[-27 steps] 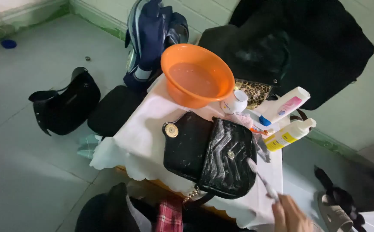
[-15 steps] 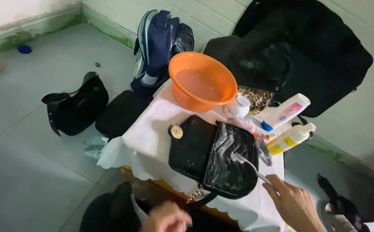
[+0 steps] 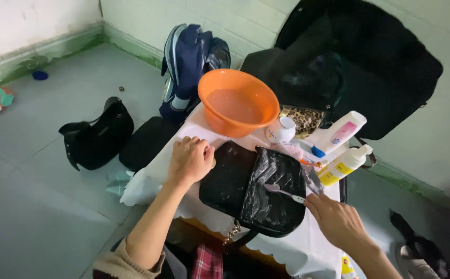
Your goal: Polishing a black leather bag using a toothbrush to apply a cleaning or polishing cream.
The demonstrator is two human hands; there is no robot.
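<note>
**Two hands at a black handbag on a cloth-covered tabletop**

Everything is placed from the black handbag [image 3: 256,188], which lies flat in the middle of the tabletop [image 3: 168,160] under a white scallop-edged cloth, its quilted glossy flap facing up and a chain strap hanging over the near edge.

Nearest, on the near right of the handbag, the right hand [image 3: 336,222] reaches in with the wrist low and the forearm running off the bottom right corner. Its fingers pinch the handle of a toothbrush [image 3: 284,192], whose head rests on the handbag's flap. At the handbag's left edge the left hand [image 3: 190,159] is curled into a loose fist, knuckles up, pressing on the corner of the bag; the bare forearm leads back down to a beige sleeve at the bottom edge. Whether it grips anything I cannot tell.

Just beyond the handbag on the right lie a yellow-labelled pump bottle [image 3: 344,165] and a white tube with a blue cap [image 3: 339,133], with a small white jar [image 3: 282,129] between them and an orange basin [image 3: 238,102] of water at the far edge. Behind the basin sits a large black bag [image 3: 370,67] against the pale tiled wall.

Left of the handbag, on the grey floor [image 3: 28,170], stand a black shoulder bag [image 3: 98,134] and, farther back, a navy backpack [image 3: 191,57].
</note>
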